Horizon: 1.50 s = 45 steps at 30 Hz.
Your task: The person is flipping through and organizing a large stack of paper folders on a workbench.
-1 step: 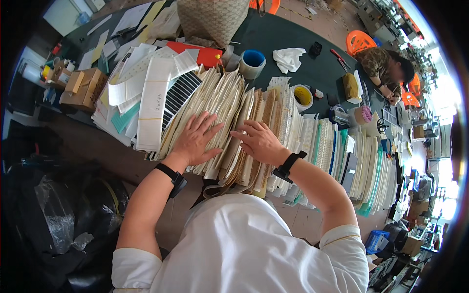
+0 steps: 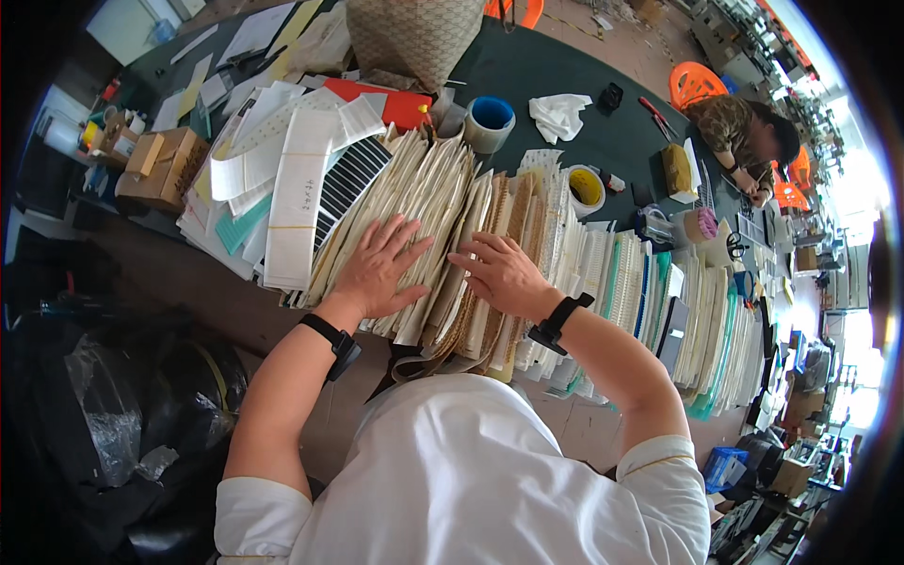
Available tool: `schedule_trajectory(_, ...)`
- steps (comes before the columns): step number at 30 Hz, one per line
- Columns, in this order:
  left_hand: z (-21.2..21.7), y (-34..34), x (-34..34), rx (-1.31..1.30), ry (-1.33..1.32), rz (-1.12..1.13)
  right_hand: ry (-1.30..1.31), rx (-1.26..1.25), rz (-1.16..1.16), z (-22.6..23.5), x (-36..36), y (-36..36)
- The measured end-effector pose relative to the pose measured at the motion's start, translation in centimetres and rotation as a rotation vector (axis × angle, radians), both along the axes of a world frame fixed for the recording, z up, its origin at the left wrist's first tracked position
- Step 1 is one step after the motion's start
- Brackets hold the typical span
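Observation:
A long row of cream and white cards or folders (image 2: 400, 188), packed on edge, runs along the near side of the dark green table (image 2: 527, 56). My left hand (image 2: 381, 268) lies on the top edges of the cream ones, fingers spread. Just right of it, my right hand (image 2: 504, 273) rests over brown, ragged-edged sheets (image 2: 518, 212), its fingers apart and slightly bent. Neither hand grips anything that I can see. What lies under my palms is hidden. Each wrist wears a black band.
Left of the row lie loose paper strips (image 2: 299, 193) and a red item (image 2: 405, 108). Behind stand a woven bag (image 2: 414, 38), a blue tape roll (image 2: 490, 122) and a yellow-cored one (image 2: 586, 188). A person (image 2: 744, 137) sits at the far right. Black plastic (image 2: 122, 405) fills the lower left.

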<state>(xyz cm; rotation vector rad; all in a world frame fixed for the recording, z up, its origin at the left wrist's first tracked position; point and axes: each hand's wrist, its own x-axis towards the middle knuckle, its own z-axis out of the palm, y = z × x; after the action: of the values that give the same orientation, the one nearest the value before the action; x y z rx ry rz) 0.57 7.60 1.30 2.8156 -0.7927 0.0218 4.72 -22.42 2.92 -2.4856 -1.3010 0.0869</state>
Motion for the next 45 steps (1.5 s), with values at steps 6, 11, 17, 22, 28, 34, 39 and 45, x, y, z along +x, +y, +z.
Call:
schedule_trajectory(6,-0.3,0.1,-0.2,-0.027,-0.027,-0.003,0.052,0.127,-0.014,-0.3,-0.2,-0.6)
schedule_trajectory(11,-0.6,0.1,-0.2,-0.058,-0.01,0.015,0.029,0.082,-0.028,0.1,-0.2,-0.1)
schedule_trajectory(17,-1.0,0.0,-0.1,-0.107,-0.025,0.019,0.05,0.011,-0.025,0.7,-0.1,0.0)
schedule_trajectory(22,-1.0,0.1,-0.2,-0.135,-0.023,0.022,0.061,-0.005,-0.032,0.8,0.0,0.3)
schedule_trajectory(28,-0.8,0.0,-0.3,-0.12,-0.001,0.018,0.094,-0.02,-0.062,1.1,-0.1,0.3)
schedule_trajectory(34,-0.8,0.1,-0.2,-0.106,0.009,0.018,0.087,-0.062,-0.098,1.9,-0.5,1.0)
schedule_trajectory(39,-0.8,0.1,-0.2,-0.109,0.014,0.017,0.08,-0.073,-0.078,1.6,-0.3,0.6)
schedule_trajectory(45,-0.9,0.2,0.0,-0.122,0.006,0.014,0.067,-0.038,-0.066,1.0,-0.3,0.2)
